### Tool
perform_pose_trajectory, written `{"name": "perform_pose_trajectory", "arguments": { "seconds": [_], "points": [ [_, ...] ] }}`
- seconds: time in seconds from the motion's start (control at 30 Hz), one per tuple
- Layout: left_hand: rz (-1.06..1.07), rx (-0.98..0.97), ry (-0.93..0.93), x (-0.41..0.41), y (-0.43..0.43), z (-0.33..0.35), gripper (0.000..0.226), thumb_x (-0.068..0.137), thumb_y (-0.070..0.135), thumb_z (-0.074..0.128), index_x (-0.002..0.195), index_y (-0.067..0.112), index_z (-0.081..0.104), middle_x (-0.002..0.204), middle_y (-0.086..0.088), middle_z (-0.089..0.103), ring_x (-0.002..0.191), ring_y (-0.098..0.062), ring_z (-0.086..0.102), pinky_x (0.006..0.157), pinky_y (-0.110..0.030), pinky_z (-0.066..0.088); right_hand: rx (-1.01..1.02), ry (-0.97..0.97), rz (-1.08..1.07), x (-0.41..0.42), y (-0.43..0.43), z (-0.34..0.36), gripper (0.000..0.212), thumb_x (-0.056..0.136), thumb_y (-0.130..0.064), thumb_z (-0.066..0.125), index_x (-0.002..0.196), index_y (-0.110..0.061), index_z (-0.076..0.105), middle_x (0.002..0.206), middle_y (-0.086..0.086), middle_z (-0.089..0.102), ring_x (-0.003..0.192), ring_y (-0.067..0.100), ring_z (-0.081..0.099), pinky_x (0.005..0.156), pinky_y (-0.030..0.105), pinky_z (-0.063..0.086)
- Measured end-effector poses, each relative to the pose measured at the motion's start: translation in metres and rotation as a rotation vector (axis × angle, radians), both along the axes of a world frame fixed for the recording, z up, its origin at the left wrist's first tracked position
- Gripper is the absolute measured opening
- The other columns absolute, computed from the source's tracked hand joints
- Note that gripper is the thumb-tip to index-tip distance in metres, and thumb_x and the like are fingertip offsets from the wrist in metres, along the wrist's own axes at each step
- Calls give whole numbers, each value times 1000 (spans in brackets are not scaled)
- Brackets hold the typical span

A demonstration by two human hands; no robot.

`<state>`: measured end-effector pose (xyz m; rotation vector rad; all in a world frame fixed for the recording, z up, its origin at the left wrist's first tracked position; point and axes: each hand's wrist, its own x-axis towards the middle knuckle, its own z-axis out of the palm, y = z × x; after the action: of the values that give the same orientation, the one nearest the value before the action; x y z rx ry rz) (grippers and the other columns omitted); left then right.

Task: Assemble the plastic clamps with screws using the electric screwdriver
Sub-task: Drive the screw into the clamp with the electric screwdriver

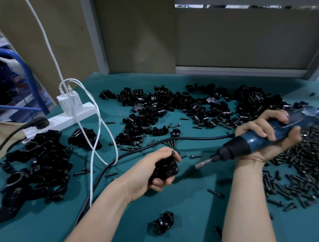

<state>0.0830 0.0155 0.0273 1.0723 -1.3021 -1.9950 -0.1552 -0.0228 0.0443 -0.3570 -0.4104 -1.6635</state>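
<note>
My left hand (151, 173) grips a black plastic clamp (166, 168) just above the green mat, with a screw head (173, 152) showing at its top by my fingertips. My right hand (267, 138) holds the blue electric screwdriver (262, 140), its body slanting down to the left. The silver bit (203, 163) points toward the clamp and stops a short way to its right, not touching it. A heap of loose black screws (305, 167) lies at the right. Unassembled clamp parts (174, 106) are piled across the back of the mat.
A pile of clamps (38, 165) lies at the left. One clamp (162, 223) sits alone near the front. A white power strip (69, 115) with chargers, white cables (95, 150) and the screwdriver's black cord (153, 144) cross the mat. Grey partition panels stand behind.
</note>
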Motion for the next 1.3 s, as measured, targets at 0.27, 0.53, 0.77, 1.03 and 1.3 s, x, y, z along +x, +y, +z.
{"name": "perform_pose_trajectory", "arguments": {
  "seconds": [0.27, 0.53, 0.77, 1.03, 1.3],
  "points": [
    [280, -388, -249, -6, 0, -5, 30, 100, 23, 39, 78, 26, 58, 83, -1, 68, 53, -12, 45, 42, -16, 31, 435, 298, -90, 0, -22, -24, 23, 74, -35, 57, 77, -13, 55, 74, -2, 50, 51, 7, 50, 48, 16, 46],
    [422, -554, -251, -7, -2, -11, 22, 95, 32, 46, 78, 26, 58, 83, -25, 56, 59, -20, 35, 57, -30, 28, 854, 704, -252, 6, -30, -30, 32, 76, -43, 71, 74, -16, 54, 63, -2, 56, 52, 12, 53, 54, 24, 48],
    [470, -607, -222, -7, -3, -16, 19, 98, 29, 47, 84, 28, 60, 86, -10, 58, 67, -16, 41, 61, -28, 35, 1063, 1235, -434, -1, -28, -23, 40, 76, -46, 76, 100, -18, 61, 91, 3, 68, 78, 18, 65, 66, 31, 49],
    [421, -656, -273, -8, 0, -17, 11, 95, 34, 53, 85, 34, 58, 72, 5, 61, 46, -5, 35, 47, -15, 32, 1222, 1811, -417, -14, -17, -11, 54, 72, -50, 79, 92, -7, 54, 85, 6, 54, 68, 21, 49, 52, 31, 33],
    [450, -686, -389, -11, 2, -18, 32, 85, 34, 70, 105, 53, 54, 103, 25, 60, 91, -3, 57, 77, -18, 44, 1209, 1959, -543, -21, -10, 11, 40, 82, -35, 76, 75, -3, 53, 63, 13, 60, 50, 22, 51, 56, 34, 47]
  ]
}}
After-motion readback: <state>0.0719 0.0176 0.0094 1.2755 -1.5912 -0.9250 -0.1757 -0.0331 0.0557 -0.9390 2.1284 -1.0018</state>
